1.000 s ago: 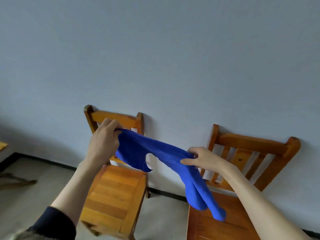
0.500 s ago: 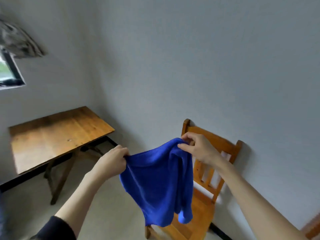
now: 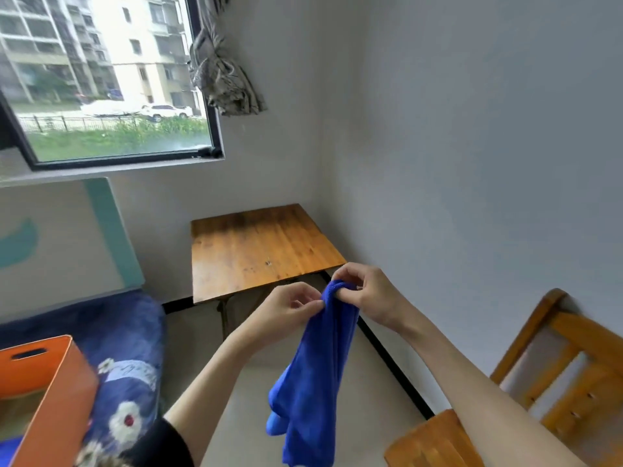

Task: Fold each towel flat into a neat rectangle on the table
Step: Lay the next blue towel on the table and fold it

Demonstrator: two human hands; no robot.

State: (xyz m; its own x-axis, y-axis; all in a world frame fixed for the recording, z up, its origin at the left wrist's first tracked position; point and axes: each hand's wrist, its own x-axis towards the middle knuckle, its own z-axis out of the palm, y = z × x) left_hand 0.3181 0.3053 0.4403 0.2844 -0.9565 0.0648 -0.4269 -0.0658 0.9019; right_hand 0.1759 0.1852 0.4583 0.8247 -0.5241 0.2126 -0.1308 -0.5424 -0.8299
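One blue towel [image 3: 317, 372] hangs lengthwise down at centre frame, its top pinched by the left hand [image 3: 286, 311] and right hand [image 3: 367, 294].

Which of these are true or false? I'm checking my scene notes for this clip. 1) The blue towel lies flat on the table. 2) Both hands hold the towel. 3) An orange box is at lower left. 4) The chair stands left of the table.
1) False: the blue towel hangs bunched in the air, off the wooden table.
2) True: the left hand and right hand pinch its top.
3) True: the orange box is there.
4) False: the wooden chair is at lower right.
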